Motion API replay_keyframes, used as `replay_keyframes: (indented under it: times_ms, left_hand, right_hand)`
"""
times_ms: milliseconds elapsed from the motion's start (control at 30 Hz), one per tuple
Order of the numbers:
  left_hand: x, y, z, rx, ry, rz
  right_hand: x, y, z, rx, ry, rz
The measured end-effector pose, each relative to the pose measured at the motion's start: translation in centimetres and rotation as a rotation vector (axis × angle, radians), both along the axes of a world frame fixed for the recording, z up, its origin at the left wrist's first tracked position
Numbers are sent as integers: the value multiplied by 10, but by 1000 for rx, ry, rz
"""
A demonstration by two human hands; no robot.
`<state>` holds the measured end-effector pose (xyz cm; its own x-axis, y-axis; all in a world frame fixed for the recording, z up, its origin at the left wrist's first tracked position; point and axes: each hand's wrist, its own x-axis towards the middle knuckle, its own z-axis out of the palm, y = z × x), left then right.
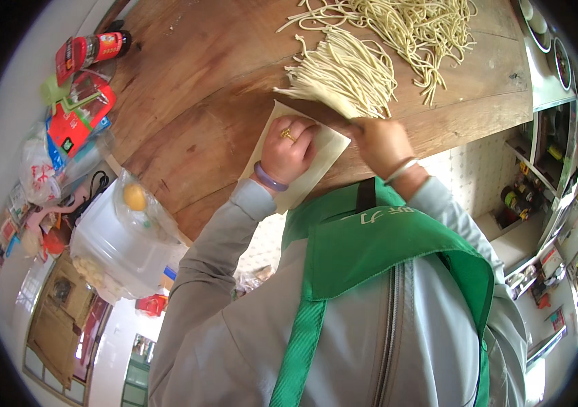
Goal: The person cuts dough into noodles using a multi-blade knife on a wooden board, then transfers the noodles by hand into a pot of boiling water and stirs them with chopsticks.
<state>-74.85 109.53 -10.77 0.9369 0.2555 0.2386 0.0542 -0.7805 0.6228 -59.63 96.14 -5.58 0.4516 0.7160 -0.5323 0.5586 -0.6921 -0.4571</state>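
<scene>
A flat pale dough sheet (pixel 327 150) lies on the wooden board, its lower end reaching the board's near edge. My left hand (pixel 286 150) presses down on it with curled fingers, a ring and a purple bangle showing. My right hand (pixel 380 142) grips a knife (pixel 327 112) by its handle, which the fingers mostly hide. The dark blade lies along the dough's far edge, between the sheet and a bundle of cut noodles (pixel 345 71). Just beyond, a larger loose heap of noodles (pixel 406 25) spreads across the board.
The large wooden board (pixel 192 112) spans the area before me. Along its left side are a red-lidded jar (pixel 108 46), red packets (pixel 82 119) and a white plastic box (pixel 121 234) with a bag on top. Shelves with bottles (pixel 515 203) stand to the right.
</scene>
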Motion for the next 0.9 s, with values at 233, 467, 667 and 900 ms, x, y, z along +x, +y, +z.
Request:
replay_keyframes:
  times_ms: [233,467,667,900]
  left_hand:
    - [-5,-5,17,-19,-68,138]
    - [-10,-21,34,-119,-43,244]
    - [-8,-44,55,-73,11,229]
    - [17,-86,59,-42,19,250]
  right_hand:
    - [69,-20,78,220,265,-625]
    - [97,-81,48,423,-425,-559]
    - [150,-152,-31,260,-621,-629]
    - [203,-141,-49,-11,-409,-619]
